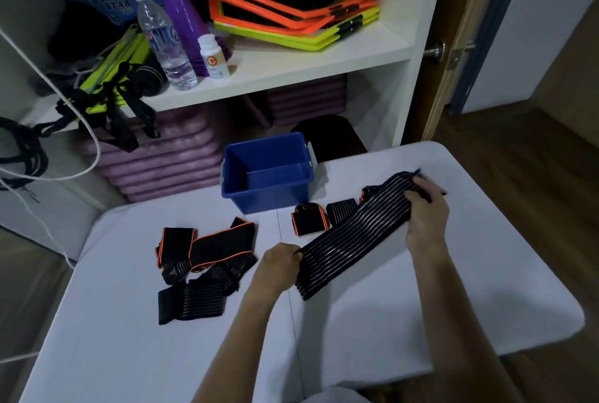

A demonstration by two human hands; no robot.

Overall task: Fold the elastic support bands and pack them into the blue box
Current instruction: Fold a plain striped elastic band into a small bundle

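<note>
A long black striped elastic band [356, 234] is held stretched between both hands above the white table [453, 289]. The left hand [282, 264] is positioned low and near, wrist bent slightly, fingers pinched shut on the band's near end; the forearm is extended forward from the bottom edge. The right hand [426, 211] is raised farther and to the right, fingers curled and clamped over the band's far end, the forearm angled up along the right side. The blue box [265, 175] is located beyond the left hand, near the table's far edge, open and with no bands inside. Two small folded bands [309, 219] are placed between the box and the right hand. A loose group of orange-edged bands [207, 250] is laid to the left of the left hand.
</note>
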